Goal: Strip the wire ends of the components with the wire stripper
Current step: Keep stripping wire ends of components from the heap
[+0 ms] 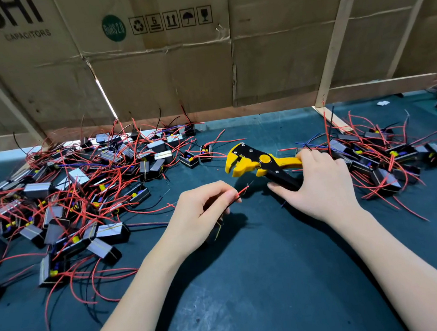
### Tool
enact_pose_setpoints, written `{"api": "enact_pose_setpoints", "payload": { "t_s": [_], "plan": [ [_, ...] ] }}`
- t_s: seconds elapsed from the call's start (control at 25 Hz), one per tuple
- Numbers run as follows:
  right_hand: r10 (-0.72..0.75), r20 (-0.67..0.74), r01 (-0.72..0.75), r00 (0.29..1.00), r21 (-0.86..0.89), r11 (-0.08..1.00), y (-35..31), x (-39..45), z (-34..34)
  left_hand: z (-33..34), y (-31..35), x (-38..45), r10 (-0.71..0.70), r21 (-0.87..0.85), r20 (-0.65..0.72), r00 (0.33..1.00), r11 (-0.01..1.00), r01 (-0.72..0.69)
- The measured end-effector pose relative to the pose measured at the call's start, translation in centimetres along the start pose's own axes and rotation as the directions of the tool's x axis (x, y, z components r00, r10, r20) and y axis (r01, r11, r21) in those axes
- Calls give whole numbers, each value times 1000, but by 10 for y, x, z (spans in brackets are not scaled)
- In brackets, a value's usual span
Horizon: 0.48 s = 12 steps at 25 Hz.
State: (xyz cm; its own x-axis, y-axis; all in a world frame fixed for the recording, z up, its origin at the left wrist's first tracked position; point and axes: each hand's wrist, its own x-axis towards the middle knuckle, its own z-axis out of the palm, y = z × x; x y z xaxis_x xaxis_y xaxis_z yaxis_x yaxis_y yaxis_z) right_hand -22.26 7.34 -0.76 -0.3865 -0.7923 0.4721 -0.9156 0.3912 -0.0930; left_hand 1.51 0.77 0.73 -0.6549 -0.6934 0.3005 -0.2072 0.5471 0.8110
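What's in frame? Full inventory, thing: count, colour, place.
yellow-and-black wire stripper: one, centre right, over the mat, held by its handles.
thin red wire: one, end pointing toward the stripper, beside a black wire, pinched at centre.
left pile of small black-and-grey components: many, red, black and blue leads, left of mat.
right pile of like components: many, right of mat, behind the stripper hand.
dark teal mat: one, covers the bench.
brown cardboard sheets: several, upright behind, with pale wooden battens.
hands: left hand pinches the wire; right hand grips the stripper.
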Motion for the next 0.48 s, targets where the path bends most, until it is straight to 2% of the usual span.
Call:
{"api": "enact_pose_setpoints", "payload": {
  "t_s": [0.12, 0.28, 0.48],
  "plan": [
    [16, 4, -16, 1000, 11, 1000, 1, 0, 1, 2, 1, 1, -46, -134, 37, 998, 990, 51],
    [14, 12, -14, 1000, 12, 1000, 3, 1, 1, 5, 2, 3, -88, -227, 58, 994, 969, 99],
    [-12, -79, 15, 997, 41, 999, 1, 1, -2, 7, 0, 4, -181, -274, -22, 983, 947, 168]
  ]
}}
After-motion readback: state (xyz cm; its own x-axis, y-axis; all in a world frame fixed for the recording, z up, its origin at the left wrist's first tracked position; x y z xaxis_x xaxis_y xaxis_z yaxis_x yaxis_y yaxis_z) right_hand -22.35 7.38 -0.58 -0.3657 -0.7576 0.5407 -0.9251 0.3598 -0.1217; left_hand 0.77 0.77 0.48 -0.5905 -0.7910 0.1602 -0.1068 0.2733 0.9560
